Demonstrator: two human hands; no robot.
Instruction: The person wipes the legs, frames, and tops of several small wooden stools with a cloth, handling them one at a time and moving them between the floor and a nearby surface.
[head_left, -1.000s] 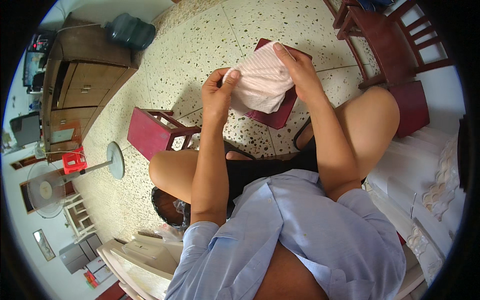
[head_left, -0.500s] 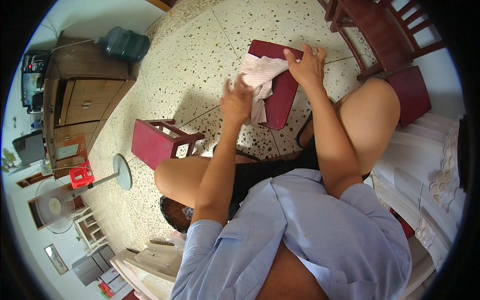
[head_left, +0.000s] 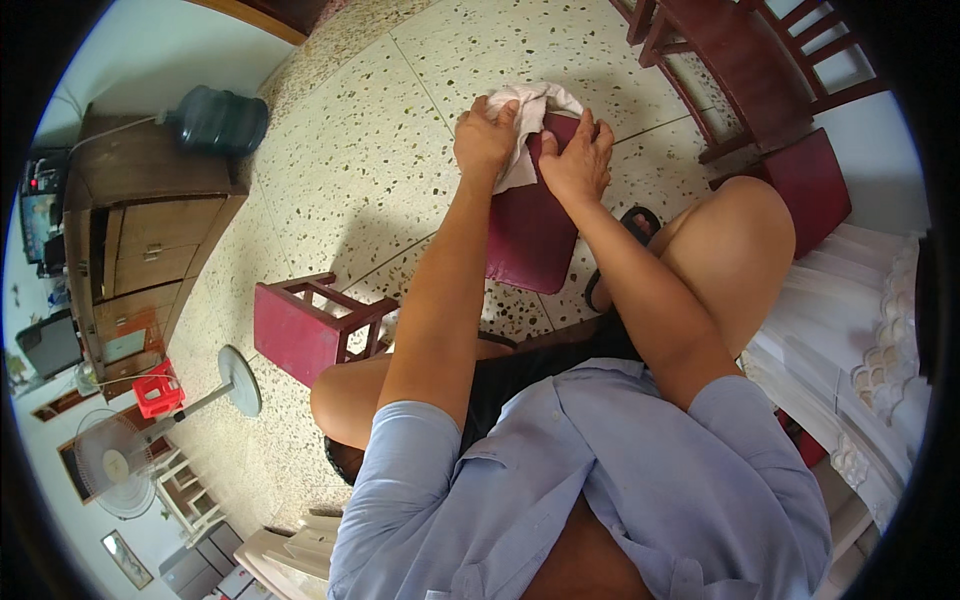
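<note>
A dark red stool is in front of me; only its smooth top shows, its legs hidden. A pale pink cloth is draped over the far left corner and bunches up along the far edge. My left hand grips the cloth at that corner, thumb on top and fingers bent around the edge. On the right side, my right hand clasps the stool's far right edge. Its thumb lies on the red top, near the cloth, with the fingers curled over the side.
A second red stool is by my left knee, with a standing fan's round base beyond it. A wooden cabinet holds a large water bottle at far left. To the right are a red wooden chair and white lace-edged fabric.
My left hand has moved away from me and taken hold of the cloth at the far corner. The cloth has shifted toward the far edge. My right hand has moved slightly nearer and left.
</note>
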